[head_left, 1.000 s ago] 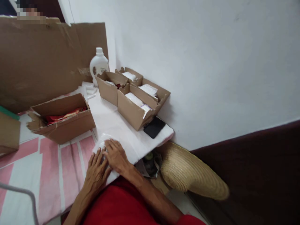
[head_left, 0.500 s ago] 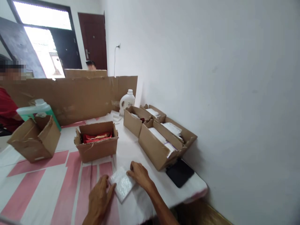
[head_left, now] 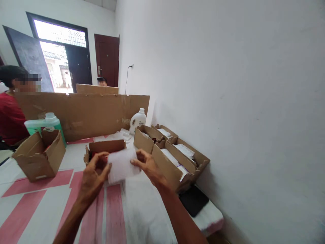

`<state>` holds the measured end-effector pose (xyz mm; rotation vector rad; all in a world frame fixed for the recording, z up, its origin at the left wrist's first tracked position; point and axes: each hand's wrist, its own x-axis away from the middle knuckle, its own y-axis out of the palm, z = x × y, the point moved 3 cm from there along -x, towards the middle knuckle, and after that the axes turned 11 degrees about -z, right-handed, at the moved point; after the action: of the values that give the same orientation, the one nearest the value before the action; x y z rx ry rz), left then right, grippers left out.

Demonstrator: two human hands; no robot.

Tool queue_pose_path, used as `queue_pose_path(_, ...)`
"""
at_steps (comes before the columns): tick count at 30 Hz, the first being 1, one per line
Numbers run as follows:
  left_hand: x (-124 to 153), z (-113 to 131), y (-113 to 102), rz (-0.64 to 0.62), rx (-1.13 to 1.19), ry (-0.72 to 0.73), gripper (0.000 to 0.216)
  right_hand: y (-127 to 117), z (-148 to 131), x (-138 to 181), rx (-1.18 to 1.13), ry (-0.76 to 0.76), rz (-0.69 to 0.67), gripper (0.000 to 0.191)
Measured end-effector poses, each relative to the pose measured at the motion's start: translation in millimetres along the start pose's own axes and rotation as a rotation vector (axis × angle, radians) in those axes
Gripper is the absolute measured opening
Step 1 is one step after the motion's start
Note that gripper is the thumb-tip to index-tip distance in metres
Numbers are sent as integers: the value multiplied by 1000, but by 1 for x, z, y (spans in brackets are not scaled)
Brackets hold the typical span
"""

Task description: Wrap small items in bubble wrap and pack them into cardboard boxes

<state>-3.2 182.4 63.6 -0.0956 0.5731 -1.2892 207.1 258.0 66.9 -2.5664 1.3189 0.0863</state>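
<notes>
Both hands hold up a flat white bubble-wrap pouch (head_left: 122, 166) above the table, slightly blurred by motion. My left hand (head_left: 91, 174) pinches its left edge between thumb and fingers. At the opposite edge, my right hand (head_left: 148, 166) grips it the same way. Right behind the pouch is a cardboard box (head_left: 108, 145); my left hand and the pouch hide most of its front and of the red packets in it. To the right of my right hand stand cardboard boxes (head_left: 164, 166) holding white packets.
Another cardboard box (head_left: 42, 164) stands at left, before a jug of green liquid (head_left: 59, 128). A white jug (head_left: 139, 121) stands by the cardboard partition (head_left: 96, 115). A black flat object (head_left: 194, 200) lies near the right table edge. A person in red (head_left: 10, 115) sits at left.
The pouch has been lifted off the table and moved forward, close to the middle box. Both hands rose with it. The camera view has tilted up a little.
</notes>
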Motion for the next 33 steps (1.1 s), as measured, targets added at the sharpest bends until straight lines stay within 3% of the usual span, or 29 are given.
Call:
queue_pose_path(3, -53, 6, -36, 68, -257, 7, 44, 9, -19, -69, 254, -2, 31, 26)
queue_pose_path(7, -94, -25, -49, -95, -513, -124, 41, 19, -3, -128, 496, 133, -71, 12)
queue_pose_path(12, -103, -62, -40, -275, -683, -232, 38, 31, 30, -147, 690, 305, -310, 32)
queue_pose_path(15, -104, -70, -37, -267, -752, -255, 44, 35, 39, -150, 765, 314, -314, 26)
queue_pose_path(19, -98, -61, -39, -215, -726, -172, 41, 33, 42, -146, 804, 258, -230, 13)
queue_pose_path(21, -86, -49, -47, -77, -636, -46, 39, 27, 38, -137, 799, 241, -215, 18)
queue_pose_path(23, -64, -38, -59, 149, -534, 59, 44, 15, 28, -121, 762, 162, -138, 22)
queue_pose_path(25, -37, -40, -70, 365, -474, 2, 52, -4, 19, -97, 674, 38, 58, 21)
queue_pose_path(27, -9, -60, -71, 473, -390, -207, 57, -24, 22, -68, 536, -11, 297, 26)
queue_pose_path(29, 10, -94, -56, 357, -208, -333, 68, -34, 45, -41, 356, 64, 399, 41)
queue_pose_path(30, 17, -113, -44, 275, -113, -354, 75, -32, 62, -31, 257, 109, 377, 51)
queue_pose_path(33, 26, -163, -13, 77, -23, -337, 74, 4, 113, -16, -7, 133, 145, 76)
